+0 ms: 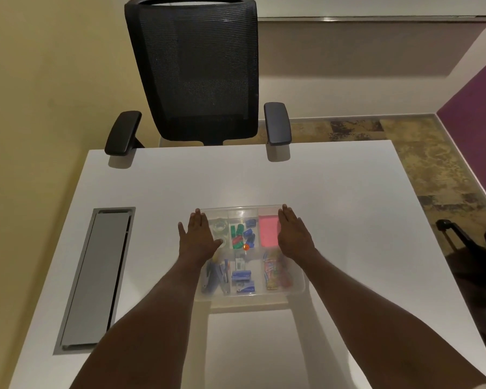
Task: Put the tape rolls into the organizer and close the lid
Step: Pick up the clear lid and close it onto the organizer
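Observation:
A clear plastic organizer (295,287) lies on the white table in front of me, and its transparent lid looks lowered over the compartments. Clear tape rolls (219,226) sit in its far-left compartment. My left hand (198,237) lies flat, palm down, on the left part of the lid with fingers spread. My right hand (292,234) lies flat on the right part, partly over a pink notepad (267,230). Neither hand holds anything.
Green and blue clips (243,234), staplers (216,275), staple boxes (242,280) and coloured paper clips (275,272) fill other compartments. A grey cable hatch (96,273) is set into the table at the left. A black office chair (199,71) stands at the far edge.

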{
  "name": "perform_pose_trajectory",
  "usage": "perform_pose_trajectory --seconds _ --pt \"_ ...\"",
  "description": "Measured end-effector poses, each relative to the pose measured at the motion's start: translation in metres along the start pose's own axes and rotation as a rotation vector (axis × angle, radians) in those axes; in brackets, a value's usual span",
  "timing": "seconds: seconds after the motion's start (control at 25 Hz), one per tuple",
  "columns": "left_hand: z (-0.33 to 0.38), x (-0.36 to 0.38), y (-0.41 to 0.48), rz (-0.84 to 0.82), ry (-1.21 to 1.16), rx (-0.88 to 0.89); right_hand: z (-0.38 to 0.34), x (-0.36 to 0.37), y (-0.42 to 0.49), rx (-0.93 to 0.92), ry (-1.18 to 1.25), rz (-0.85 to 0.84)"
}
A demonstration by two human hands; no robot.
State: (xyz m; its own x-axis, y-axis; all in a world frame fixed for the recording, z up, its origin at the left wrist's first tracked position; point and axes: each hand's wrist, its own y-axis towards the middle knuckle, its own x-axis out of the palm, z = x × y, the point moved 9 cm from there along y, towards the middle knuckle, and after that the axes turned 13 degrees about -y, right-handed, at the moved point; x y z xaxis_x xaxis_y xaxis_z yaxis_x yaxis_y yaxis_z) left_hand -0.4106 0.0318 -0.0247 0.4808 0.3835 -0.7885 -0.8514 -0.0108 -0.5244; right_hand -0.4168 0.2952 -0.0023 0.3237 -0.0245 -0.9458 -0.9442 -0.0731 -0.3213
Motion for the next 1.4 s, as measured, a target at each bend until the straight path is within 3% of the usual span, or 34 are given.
perform_pose_trajectory --seconds 0.16,0.32,0.48,0.6,0.76,1.04,1.28,1.4 --pt "0.012 0.014 -0.023 0.009 -0.002 0.083 0.006 0.009 -0.040 -0.014 -0.027 0.034" --pt "0.010 0.039 -0.060 0.013 -0.128 0.052 0.007 0.029 -0.094 -0.032 -0.026 0.038" --pt "0.010 0.061 -0.097 0.063 -0.193 0.054 0.004 0.036 -0.152 -0.040 0.018 0.187" --pt "0.009 0.074 -0.120 0.088 -0.237 0.077 0.002 0.053 -0.182 -0.045 0.061 0.140" --pt "0.011 0.088 -0.138 0.099 -0.304 0.086 -0.004 0.064 -0.212 0.001 0.046 0.212" --pt "0.012 0.093 -0.142 0.070 -0.269 0.091 -0.007 0.085 -0.214 0.007 -0.020 0.027" --pt "0.002 0.094 -0.161 0.182 -0.349 0.065 -0.004 0.082 -0.209 0.013 -0.069 0.007" --pt "-0.017 0.095 -0.172 0.232 -0.269 0.020 -0.002 0.084 -0.208 0.014 -0.081 0.016"
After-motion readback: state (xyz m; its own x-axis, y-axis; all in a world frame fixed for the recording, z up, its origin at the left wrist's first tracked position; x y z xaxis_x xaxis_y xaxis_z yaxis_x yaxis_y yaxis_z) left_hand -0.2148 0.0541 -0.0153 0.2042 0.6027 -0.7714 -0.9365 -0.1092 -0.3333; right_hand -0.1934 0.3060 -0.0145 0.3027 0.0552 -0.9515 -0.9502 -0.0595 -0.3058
